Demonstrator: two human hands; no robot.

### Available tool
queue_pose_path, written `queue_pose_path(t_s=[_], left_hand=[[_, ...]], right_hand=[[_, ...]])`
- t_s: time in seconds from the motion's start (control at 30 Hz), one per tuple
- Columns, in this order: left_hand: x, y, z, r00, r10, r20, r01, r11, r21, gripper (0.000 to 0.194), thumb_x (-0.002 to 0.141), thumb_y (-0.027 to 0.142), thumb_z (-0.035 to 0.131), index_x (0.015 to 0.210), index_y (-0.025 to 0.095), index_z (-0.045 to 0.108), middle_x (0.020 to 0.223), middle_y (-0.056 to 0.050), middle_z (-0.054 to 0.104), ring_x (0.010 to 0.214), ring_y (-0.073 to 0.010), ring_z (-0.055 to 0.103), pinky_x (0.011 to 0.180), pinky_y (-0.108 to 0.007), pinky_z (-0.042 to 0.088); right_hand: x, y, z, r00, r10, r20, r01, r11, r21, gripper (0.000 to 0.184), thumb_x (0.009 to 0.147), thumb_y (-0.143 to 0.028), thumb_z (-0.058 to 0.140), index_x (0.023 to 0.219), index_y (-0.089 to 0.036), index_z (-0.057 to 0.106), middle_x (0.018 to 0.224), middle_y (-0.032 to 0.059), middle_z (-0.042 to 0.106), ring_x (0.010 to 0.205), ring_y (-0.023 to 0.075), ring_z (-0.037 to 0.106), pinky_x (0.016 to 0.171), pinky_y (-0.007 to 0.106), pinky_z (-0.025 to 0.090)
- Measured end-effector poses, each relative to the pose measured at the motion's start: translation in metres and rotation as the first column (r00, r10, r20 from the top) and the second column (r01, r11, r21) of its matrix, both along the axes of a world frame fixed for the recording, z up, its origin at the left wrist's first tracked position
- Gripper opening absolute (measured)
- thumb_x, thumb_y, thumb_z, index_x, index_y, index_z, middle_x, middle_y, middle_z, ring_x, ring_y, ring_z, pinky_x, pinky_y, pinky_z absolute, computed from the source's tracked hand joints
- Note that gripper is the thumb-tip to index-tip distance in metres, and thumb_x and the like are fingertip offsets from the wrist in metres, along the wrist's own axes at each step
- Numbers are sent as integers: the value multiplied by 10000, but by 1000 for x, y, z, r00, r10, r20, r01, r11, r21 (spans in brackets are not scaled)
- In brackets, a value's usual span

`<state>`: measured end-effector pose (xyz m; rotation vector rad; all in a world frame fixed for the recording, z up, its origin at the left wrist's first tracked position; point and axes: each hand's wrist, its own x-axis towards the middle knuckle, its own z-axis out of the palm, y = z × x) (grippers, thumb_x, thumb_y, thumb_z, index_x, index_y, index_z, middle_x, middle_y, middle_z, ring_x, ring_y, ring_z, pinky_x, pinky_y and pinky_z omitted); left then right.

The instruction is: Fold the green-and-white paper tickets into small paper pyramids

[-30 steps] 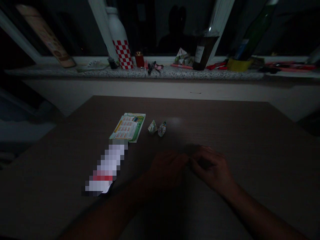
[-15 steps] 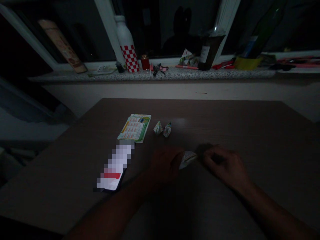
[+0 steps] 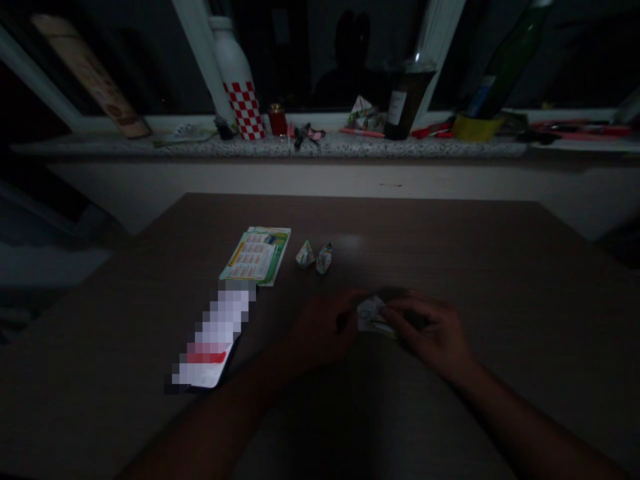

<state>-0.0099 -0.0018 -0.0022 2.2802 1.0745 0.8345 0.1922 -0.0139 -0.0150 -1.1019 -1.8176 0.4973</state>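
In dim light both my hands meet over the dark wooden table (image 3: 500,267). My left hand (image 3: 323,330) and my right hand (image 3: 433,333) each pinch a small pale folded piece of paper (image 3: 371,313) between them, just above the tabletop. Two small folded paper shapes (image 3: 315,256) stand side by side a little farther back. Left of them lies a green and white printed leaflet (image 3: 257,255), and nearer me a lit phone (image 3: 213,340) lies flat.
Behind the table runs a speckled window sill (image 3: 280,148) with a red-and-white checked bottle (image 3: 239,80), a small red jar (image 3: 278,120), a dark wine bottle (image 3: 405,97), a green bottle (image 3: 500,67), pens and folded papers.
My hands were closed together with the paper hidden, then drew apart showing it; now my right hand has come back onto it, both hands gripping the paper.
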Motion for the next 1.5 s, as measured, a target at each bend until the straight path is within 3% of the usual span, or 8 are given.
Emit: queue_pose_path(t_s=[0.13,0.27,0.4,0.47,0.57,0.83,1.07,1.5], left_hand=[[-6,3,1,997,7,-81,-10,999,-35,382,745,113,522,1116,193,561,580,51,604,464,-114,540,443,-207,359],[-11,5,2,990,41,-133,-43,999,-11,348,726,128,533,1064,192,583,566,62,573,476,-113,524,475,-217,371],[-8,4,3,983,-81,-163,98,990,98,287,757,175,574,1043,180,598,908,-45,657,850,-188,606,751,-317,478],[-5,4,3,964,-158,-214,187,975,119,373,758,228,621,1124,178,576,1128,-91,613,1070,-233,542,922,-387,430],[-3,3,1,924,-211,-318,251,964,88,511,753,303,661,1227,172,521,1271,-111,543,1185,-257,472,1019,-427,352],[-6,7,-5,884,-242,-401,280,959,39,430,832,324,589,1233,185,520,1289,-96,538,1191,-252,469,1020,-422,340],[-5,6,-2,877,-244,-414,277,961,19,416,845,299,575,1245,199,514,1284,-76,554,1192,-235,478,1038,-391,328],[-5,4,3,847,-225,-481,273,961,31,237,913,273,477,1076,188,626,1245,-44,603,1156,-212,520,1017,-378,364]], right_hand=[[4,2,-7,1000,-3,30,7,993,-118,131,832,-275,628,764,-190,700,720,35,705,641,178,652,605,305,509],[5,5,-11,998,1,56,13,972,-237,172,838,-311,612,775,-178,701,701,32,707,614,173,650,561,281,503],[4,8,-12,987,42,157,-10,980,-199,132,834,-282,617,780,-187,692,676,22,684,610,166,617,592,290,489],[3,9,-13,971,52,232,-18,989,-146,94,832,-256,622,797,-196,686,637,9,666,606,165,598,619,302,476],[4,11,-15,954,55,294,-23,994,-110,98,824,-231,637,905,-201,683,648,4,677,634,172,607,680,327,470],[11,13,-13,913,107,394,-89,994,-63,104,809,-227,663,911,-210,680,823,31,695,803,202,617,759,361,436],[15,8,-4,864,287,414,-266,958,-108,228,779,-242,704,1004,-249,671,1031,33,690,1022,225,585,898,407,376],[16,9,0,822,346,451,-304,938,-165,208,775,-278,717,982,-277,693,1050,28,681,1036,234,575,911,429,358]])
